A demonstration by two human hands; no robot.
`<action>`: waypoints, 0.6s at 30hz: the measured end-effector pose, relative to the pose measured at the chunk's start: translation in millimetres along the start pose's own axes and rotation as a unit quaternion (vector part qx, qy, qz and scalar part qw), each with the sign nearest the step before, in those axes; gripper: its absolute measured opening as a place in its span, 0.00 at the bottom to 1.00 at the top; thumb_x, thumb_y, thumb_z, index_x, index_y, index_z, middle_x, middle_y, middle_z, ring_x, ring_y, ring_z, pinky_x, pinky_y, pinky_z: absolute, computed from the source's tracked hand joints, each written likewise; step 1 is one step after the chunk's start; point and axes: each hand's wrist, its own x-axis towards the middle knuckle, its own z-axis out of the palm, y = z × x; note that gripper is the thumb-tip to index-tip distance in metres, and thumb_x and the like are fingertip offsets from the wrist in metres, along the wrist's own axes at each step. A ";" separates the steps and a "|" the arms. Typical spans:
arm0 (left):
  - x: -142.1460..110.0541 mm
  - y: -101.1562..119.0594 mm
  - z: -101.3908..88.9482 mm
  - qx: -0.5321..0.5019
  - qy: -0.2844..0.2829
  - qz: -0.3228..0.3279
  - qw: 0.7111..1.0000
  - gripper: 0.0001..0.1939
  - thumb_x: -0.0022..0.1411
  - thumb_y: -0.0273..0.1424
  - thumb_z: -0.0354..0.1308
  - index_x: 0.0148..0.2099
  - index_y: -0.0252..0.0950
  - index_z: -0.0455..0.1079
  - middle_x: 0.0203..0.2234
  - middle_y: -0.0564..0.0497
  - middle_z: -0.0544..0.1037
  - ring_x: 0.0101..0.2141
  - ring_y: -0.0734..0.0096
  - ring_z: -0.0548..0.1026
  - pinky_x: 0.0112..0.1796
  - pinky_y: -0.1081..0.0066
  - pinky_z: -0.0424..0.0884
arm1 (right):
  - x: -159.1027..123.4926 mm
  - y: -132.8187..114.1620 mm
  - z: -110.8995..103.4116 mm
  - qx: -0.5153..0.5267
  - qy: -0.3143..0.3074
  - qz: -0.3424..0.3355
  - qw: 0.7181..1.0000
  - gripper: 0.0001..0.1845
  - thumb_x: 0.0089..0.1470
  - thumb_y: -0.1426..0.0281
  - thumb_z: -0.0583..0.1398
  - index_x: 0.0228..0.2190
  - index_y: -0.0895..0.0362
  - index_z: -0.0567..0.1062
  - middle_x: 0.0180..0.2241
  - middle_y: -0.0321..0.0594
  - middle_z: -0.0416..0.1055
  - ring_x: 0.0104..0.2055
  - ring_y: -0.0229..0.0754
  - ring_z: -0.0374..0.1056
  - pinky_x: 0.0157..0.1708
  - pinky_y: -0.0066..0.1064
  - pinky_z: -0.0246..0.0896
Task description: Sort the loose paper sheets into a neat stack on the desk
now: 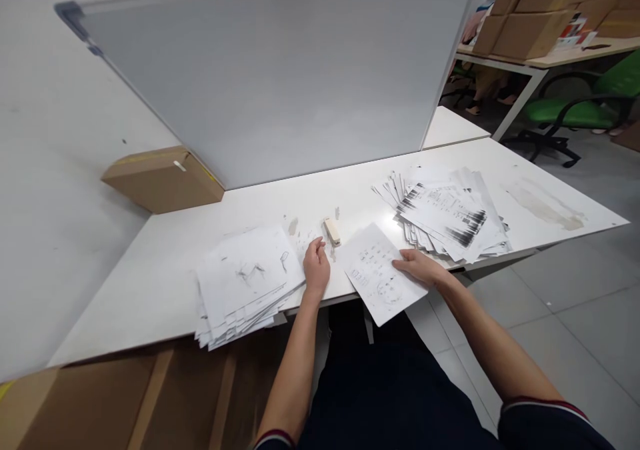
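Note:
My right hand (419,267) grips the right edge of a sheet of paper (376,273) with faint printed marks and dark smudges. That paper is tilted, its lower corner past the table's front edge. My left hand (317,268) is loosely curled over the table, fingers pointing away from me, and nothing shows in it. Just beyond its fingertips lies a small cream stapler (331,232). Left of this hand is an uneven stack of papers (250,273) with dark scribbles on the top sheet. A messier pile of printed papers (445,213) with black streaks lies to the right.
A large whiteboard (300,83) stands along the back of the white table (165,270). A cardboard box (165,180) leans at the back left. More cardboard (90,397) is below at the left. A green chair (575,110) and stacked boxes (535,33) are at the right.

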 end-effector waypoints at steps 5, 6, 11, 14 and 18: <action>-0.4 -6.3 3.5 0.072 -0.038 0.068 0.994 0.20 0.62 0.26 0.41 0.54 0.37 0.63 0.44 0.43 0.72 0.46 0.65 0.70 0.48 0.61 0.66 | 14.6 16.6 7.1 0.121 -0.007 0.016 0.993 0.10 0.50 0.65 0.58 0.33 0.59 0.71 0.33 0.47 0.76 0.34 0.46 0.73 0.32 0.33 0.67; -0.4 -5.5 3.0 0.080 -0.050 0.080 0.992 0.21 0.62 0.25 0.40 0.55 0.37 0.62 0.45 0.44 0.71 0.47 0.65 0.69 0.49 0.61 0.65 | 16.6 16.8 6.7 0.124 -0.004 0.019 0.992 0.10 0.50 0.65 0.58 0.32 0.59 0.71 0.33 0.47 0.76 0.34 0.46 0.73 0.32 0.33 0.67; 1.4 -2.6 2.5 0.131 -0.098 0.092 0.982 0.25 0.60 0.22 0.41 0.58 0.41 0.62 0.44 0.44 0.69 0.47 0.62 0.65 0.49 0.60 0.63 | 23.7 16.3 4.3 0.096 -0.006 0.009 0.995 0.12 0.52 0.62 0.57 0.34 0.58 0.71 0.34 0.46 0.76 0.36 0.47 0.73 0.32 0.33 0.68; 2.0 -3.8 4.4 0.157 -0.100 0.085 0.979 0.27 0.57 0.19 0.41 0.56 0.42 0.65 0.42 0.44 0.68 0.44 0.62 0.65 0.48 0.60 0.64 | 23.7 13.9 5.4 0.072 0.002 0.000 0.997 0.13 0.53 0.61 0.55 0.35 0.58 0.71 0.34 0.45 0.76 0.36 0.47 0.73 0.32 0.34 0.68; 0.9 -6.3 6.5 0.165 -0.100 0.092 0.977 0.29 0.55 0.17 0.41 0.55 0.41 0.66 0.41 0.44 0.67 0.43 0.62 0.64 0.47 0.60 0.63 | 23.0 9.3 8.1 0.064 0.001 -0.001 0.998 0.14 0.53 0.61 0.55 0.35 0.58 0.71 0.34 0.45 0.76 0.37 0.47 0.73 0.32 0.34 0.68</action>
